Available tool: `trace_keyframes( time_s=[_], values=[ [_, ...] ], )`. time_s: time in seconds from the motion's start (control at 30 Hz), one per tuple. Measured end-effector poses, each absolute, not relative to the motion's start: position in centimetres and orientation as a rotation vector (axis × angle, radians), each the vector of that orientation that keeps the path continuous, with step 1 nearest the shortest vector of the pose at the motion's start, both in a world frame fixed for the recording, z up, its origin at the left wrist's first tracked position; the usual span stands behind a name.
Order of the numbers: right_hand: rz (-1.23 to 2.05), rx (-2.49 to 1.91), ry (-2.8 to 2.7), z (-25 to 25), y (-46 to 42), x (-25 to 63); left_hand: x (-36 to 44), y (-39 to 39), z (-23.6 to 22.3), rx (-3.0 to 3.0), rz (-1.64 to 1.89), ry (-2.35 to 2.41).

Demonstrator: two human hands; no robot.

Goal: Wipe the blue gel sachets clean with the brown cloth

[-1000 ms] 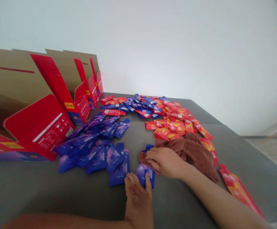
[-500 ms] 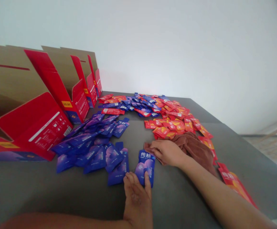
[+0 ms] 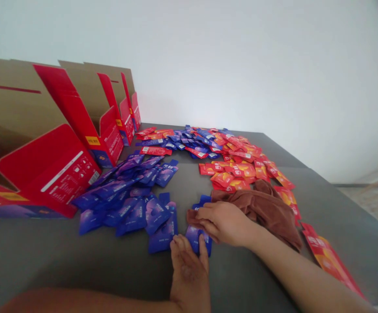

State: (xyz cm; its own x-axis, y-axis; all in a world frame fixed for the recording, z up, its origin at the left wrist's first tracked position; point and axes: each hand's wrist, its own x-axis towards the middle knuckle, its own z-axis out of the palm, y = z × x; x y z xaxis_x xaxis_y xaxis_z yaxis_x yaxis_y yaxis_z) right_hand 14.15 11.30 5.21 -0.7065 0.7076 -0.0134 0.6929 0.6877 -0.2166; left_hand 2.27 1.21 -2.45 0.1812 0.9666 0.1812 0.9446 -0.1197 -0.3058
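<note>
A single blue-purple pouch (image 3: 193, 237) lies flat on the grey table in front of me. At its lower end my left hand (image 3: 190, 265) holds it down, fingers at its left edge and the thumb on its face. My right hand (image 3: 223, 221) is closed on a brown cloth (image 3: 262, 202) and presses a bunched corner of it onto the pouch's upper half, covering most of the printing. The remainder of the cloth trails right across the table, beside orange-red pouches (image 3: 237, 169). Left of the single pouch, a heap of blue pouches (image 3: 124, 198) spreads close to my left fingers.
Open red cartons (image 3: 68, 169) with brown insides stand in a row along the left. A mixed pile of red and blue pouches (image 3: 192, 141) lies at the back, near the white wall (image 3: 208, 56). One red pouch (image 3: 330, 258) lies at the right.
My right hand has moved left with the cloth, from the pouch's upper right edge onto its face. My left hand stays at the pouch's lower end.
</note>
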Motion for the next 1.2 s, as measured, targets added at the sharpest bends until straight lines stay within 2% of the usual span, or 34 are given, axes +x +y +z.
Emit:
trace_keyframes(
  time_s=[0.27,0.57,0.77,0.93,1.2],
  values=[
    [0.182,-1.530,-2.671,4.4,13.8,16.2,1.5,1.1,0.0,-2.001,0.322,-1.464],
    [0.304,-1.146,-2.852,5.6,10.4,13.5,1.4,1.1,-0.4,-2.150,0.222,-1.589],
    [0.258,-1.315,-2.775,4.9,12.0,14.7,2.0,1.2,-2.0,-2.075,0.142,-1.686],
    [0.221,-1.474,-2.684,4.3,13.6,16.1,1.8,1.3,-2.5,-2.060,0.123,-1.580],
    [0.257,-1.162,-2.867,5.5,10.7,13.7,2.7,1.5,-2.8,-2.074,0.173,-1.815]
  ],
)
